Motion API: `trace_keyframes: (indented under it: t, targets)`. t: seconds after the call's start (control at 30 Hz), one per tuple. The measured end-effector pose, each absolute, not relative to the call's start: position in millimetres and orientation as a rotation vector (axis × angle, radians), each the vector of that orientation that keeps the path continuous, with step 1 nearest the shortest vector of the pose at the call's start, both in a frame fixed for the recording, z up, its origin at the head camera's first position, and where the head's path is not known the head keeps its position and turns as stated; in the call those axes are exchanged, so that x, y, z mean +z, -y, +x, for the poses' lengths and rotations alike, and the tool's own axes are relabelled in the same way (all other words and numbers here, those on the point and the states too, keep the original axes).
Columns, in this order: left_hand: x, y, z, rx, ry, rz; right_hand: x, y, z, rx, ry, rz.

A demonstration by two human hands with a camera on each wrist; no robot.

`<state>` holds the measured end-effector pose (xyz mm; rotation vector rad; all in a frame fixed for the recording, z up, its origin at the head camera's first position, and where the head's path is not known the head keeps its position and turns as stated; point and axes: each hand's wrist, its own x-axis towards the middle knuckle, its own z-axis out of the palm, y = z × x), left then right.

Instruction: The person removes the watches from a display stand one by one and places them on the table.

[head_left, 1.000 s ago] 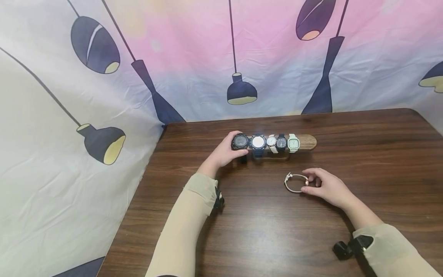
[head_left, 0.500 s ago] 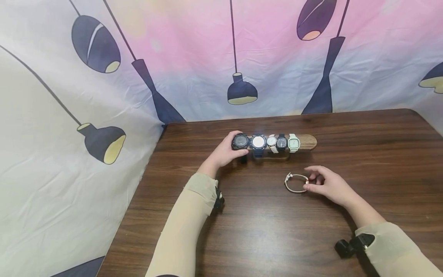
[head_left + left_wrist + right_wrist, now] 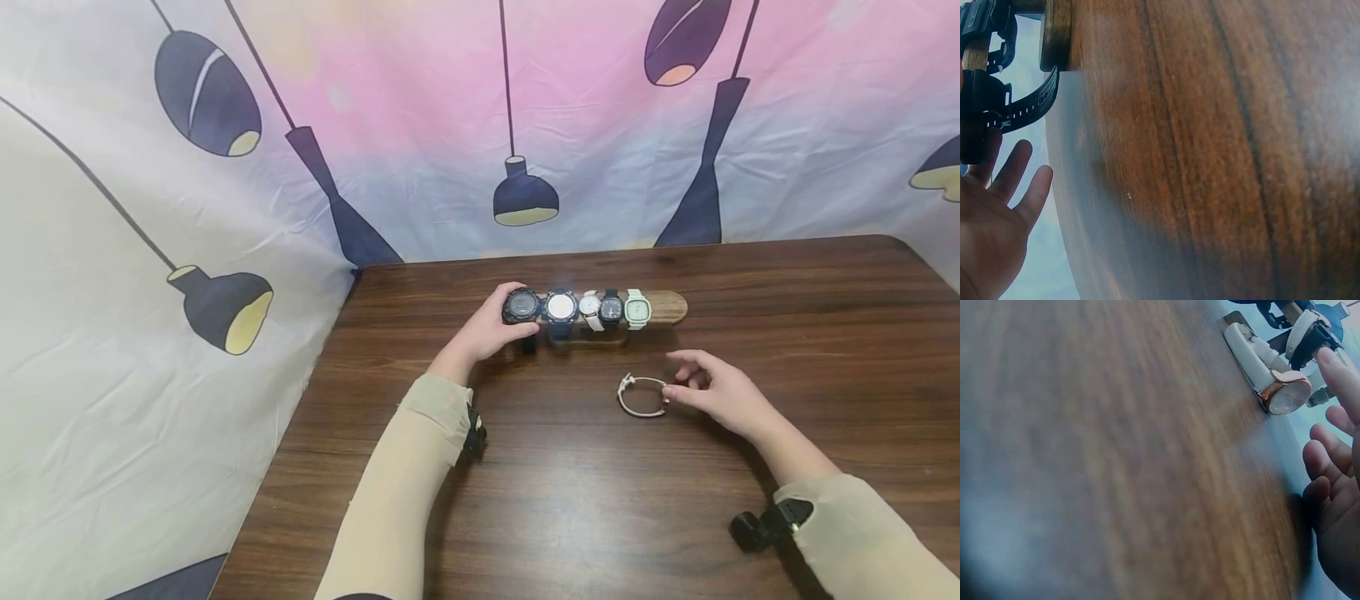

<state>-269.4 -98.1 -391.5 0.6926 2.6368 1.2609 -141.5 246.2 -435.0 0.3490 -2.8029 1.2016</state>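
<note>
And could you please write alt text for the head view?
A person's left hand holds the black watch at the left end of a wooden stand bearing four more watches; the right hand is beside a white-strapped watch on the table.

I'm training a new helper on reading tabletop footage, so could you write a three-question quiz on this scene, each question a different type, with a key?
1. Count: in the head view, how many wristwatches sit in the row on the wooden stand?

2. True or false: the rose-gold-cased watch, the one nearest the right hand, is on the table rather than on the stand.

3. Multiple choice: what colour is the round watch that the left hand holds at the end of the row?
a) mint green
b) black
c) white

Key:
1. Five.
2. True.
3. b) black.
</note>
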Motion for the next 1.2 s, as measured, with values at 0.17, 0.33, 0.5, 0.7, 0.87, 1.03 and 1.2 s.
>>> trace_keyframes:
  t: [0.17, 0.33, 0.5, 0.7, 0.87, 1.03, 1.2]
  targets:
    - [-391, 98, -269, 1.261, -2.633, 0.687, -429, -244, -147, 1.179, 2.765, 0.37]
    - [-391, 98, -269, 1.263, -2.632, 0.69, -423, -243, -151, 1.157, 2.778, 0.377]
    - [-390, 98, -269, 1.266, -2.63, 0.679, -419, -242, -155, 1.134, 2.757, 0.403]
    - [-390, 97, -268, 1.27, -2.626, 0.677, -414, -242, -157, 1.131, 2.723, 0.407]
    - [-390, 97, -268, 1.279, -2.623, 0.683, -409, -242, -159, 1.114, 2.697, 0.418]
    - [-391, 98, -268, 1.269, -2.628, 0.68, -404, -243, -162, 1.097, 2.684, 0.421]
    - [-392, 98, -269, 1.261, -2.639, 0.675, -398, -243, -166, 1.08, 2.679, 0.428]
